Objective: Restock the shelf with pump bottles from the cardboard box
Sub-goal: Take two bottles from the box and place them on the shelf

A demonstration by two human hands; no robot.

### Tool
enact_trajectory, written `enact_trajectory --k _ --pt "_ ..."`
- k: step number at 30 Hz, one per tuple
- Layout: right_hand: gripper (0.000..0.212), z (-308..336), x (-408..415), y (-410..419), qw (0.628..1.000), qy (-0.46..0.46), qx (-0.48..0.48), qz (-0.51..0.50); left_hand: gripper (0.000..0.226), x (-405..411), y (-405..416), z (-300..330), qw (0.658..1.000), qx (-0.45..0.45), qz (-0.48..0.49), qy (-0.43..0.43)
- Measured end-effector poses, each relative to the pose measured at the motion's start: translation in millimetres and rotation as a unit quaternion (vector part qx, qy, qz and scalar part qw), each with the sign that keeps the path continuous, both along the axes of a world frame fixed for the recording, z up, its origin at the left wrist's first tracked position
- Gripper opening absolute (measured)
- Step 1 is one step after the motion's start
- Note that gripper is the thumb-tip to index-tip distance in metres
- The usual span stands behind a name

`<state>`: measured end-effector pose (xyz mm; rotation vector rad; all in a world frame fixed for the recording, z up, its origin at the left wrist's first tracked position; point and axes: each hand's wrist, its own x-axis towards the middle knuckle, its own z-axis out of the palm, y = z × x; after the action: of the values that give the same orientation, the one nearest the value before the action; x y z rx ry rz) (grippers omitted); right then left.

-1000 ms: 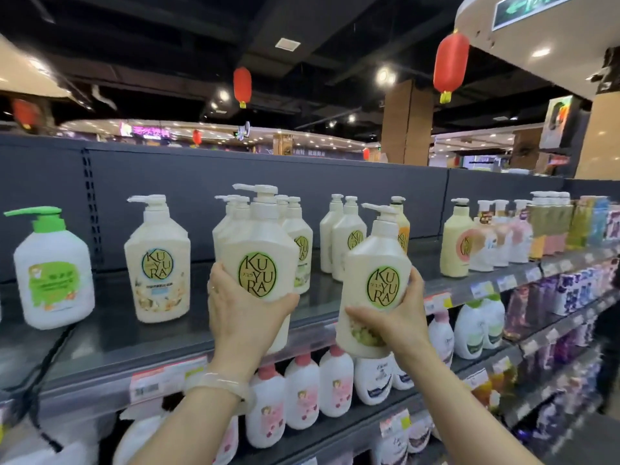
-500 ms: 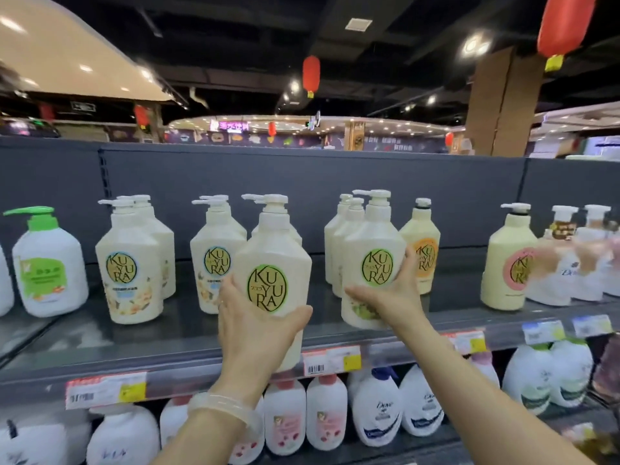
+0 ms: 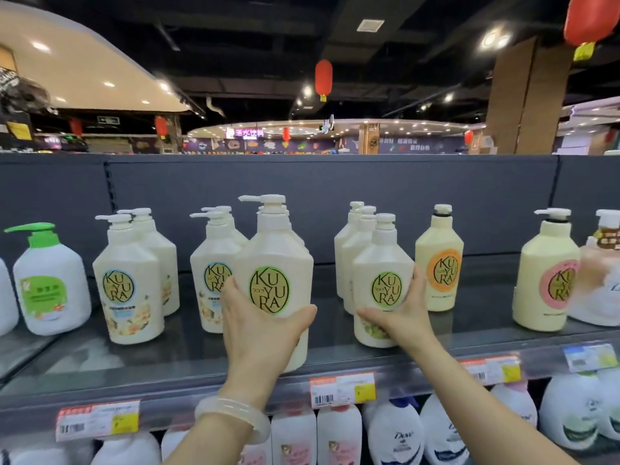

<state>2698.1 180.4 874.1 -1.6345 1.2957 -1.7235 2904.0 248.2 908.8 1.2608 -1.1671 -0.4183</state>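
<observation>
My left hand (image 3: 260, 330) grips a cream pump bottle with a green Kuyura label (image 3: 273, 273), its base at the front edge of the top shelf (image 3: 188, 364). To its right, my right hand (image 3: 402, 313) holds a second green-label pump bottle (image 3: 380, 263) that stands on the shelf in front of two more cream bottles. Blue-label Kuyura bottles (image 3: 129, 280) stand in rows to the left. The cardboard box is out of view.
An orange-label bottle (image 3: 439, 260) and a pink-label bottle (image 3: 547, 273) stand to the right, a green-pump white bottle (image 3: 50, 283) at far left. A gap lies between the two held bottles. Price tags (image 3: 342, 391) line the shelf edge; white bottles (image 3: 396, 434) fill the shelf below.
The right-hand bottle has gone from held in the air to standing on the shelf. My left hand has brought its bottle up to the shelf's front edge. The view has shifted left.
</observation>
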Motion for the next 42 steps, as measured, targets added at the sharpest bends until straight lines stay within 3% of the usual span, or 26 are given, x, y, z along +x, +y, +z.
enact_trajectory --k 10,15,17,42 --pt "0.105 1.0 -2.8 -0.4 1.0 0.013 0.015 0.015 0.106 -11.1 -19.9 -9.0 1.0 -0.008 -0.01 0.011" --pt "0.14 -10.0 -0.8 -5.7 0.998 0.018 0.06 -0.031 0.106 -17.6 -32.9 -15.1 1.0 -0.013 0.015 0.019" --pt "0.144 -17.4 4.2 -2.6 0.995 0.017 0.078 -0.057 0.102 -20.2 -37.0 -22.0 0.999 -0.016 0.029 0.022" --pt "0.129 -22.3 34.6 14.2 0.975 0.058 0.112 -0.181 0.102 -22.1 -58.6 -41.5 0.998 0.001 0.037 -0.047"
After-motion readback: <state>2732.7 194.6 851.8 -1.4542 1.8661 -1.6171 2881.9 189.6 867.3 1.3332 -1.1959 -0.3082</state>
